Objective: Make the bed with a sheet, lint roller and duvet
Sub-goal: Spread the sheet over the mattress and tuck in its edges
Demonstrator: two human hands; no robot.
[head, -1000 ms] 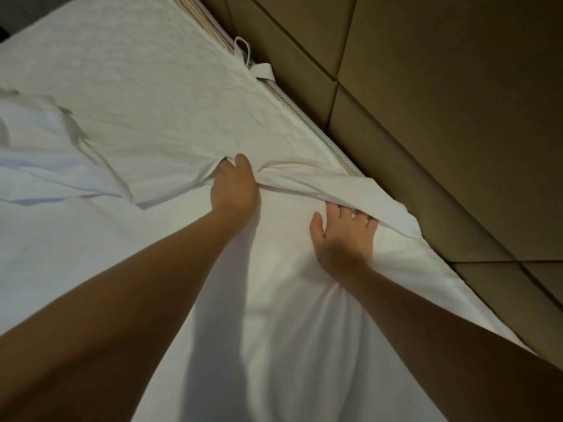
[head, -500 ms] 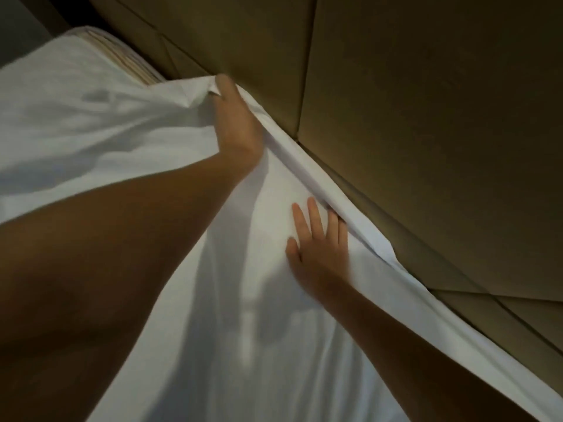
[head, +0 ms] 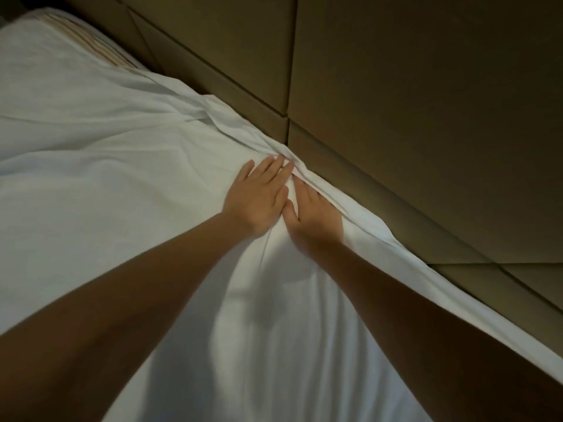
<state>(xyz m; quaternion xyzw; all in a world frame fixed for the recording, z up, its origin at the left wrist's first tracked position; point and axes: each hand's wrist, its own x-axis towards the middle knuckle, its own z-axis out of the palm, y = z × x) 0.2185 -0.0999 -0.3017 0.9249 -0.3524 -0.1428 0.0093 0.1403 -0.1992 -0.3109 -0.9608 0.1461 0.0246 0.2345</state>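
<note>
Now both hands lie flat on the sheet, fingers straight: left hand just beside right hand. Their fingertips press its bunched edge against the headboard. Mattress shows beyond.

white sheet: plain thin cloth, spread over mattress, covering nearly all of it; striped mattress corner bare at far upper left. soft creases across middle, long shallow folds running toward near side. far edge bunched into narrow rumpled ridge along padded wall, touching it. left hand and right hand lie flat on sheet beside ridge, fingertips at folds.
</note>
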